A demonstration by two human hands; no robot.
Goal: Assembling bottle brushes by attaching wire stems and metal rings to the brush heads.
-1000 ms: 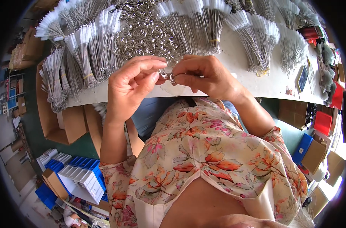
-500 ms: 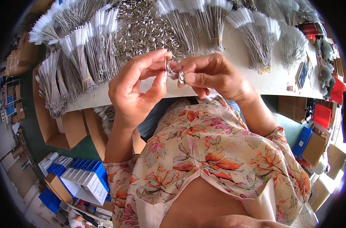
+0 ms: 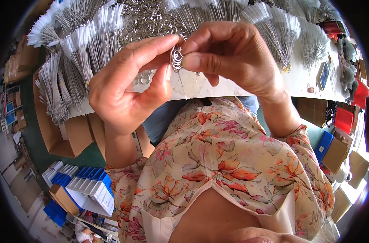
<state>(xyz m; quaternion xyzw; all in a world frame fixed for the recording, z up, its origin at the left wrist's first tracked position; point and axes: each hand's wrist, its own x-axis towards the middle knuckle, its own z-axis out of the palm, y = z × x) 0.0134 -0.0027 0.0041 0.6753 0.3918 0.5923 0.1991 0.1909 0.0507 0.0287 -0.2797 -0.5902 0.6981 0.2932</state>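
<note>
- Small metal rings (image 3: 176, 61) sit bunched between my two hands, above the near part of the table.
- My left hand (image 3: 129, 83) has thumb and forefinger clamped on the bunch from one side; my right hand (image 3: 237, 56) pinches it from the other, thumb against the coils.
- A thin wire (image 3: 182, 85) shows just below the bunch (I cannot tell what it is fixed to).
- Under it all is the white tabletop (image 3: 229, 90), its front edge bending across my lap.
- Beyond my fingers, a heap of loose rings (image 3: 146, 20) covers the far middle of the table.
- Wire brushes lie in bundles on both sides, left (image 3: 105, 42) and right (image 3: 278, 34), white bristles pointing away from me.
- A dark flat device (image 3: 324, 76) lies near the table's right end.
- Below left, an open cardboard box (image 3: 77, 139) stands near blue-and-white bins (image 3: 89, 185) on the green floor (image 3: 91, 156).
- To the right are a red container (image 3: 344, 123) and a blue bin (image 3: 323, 146).
</note>
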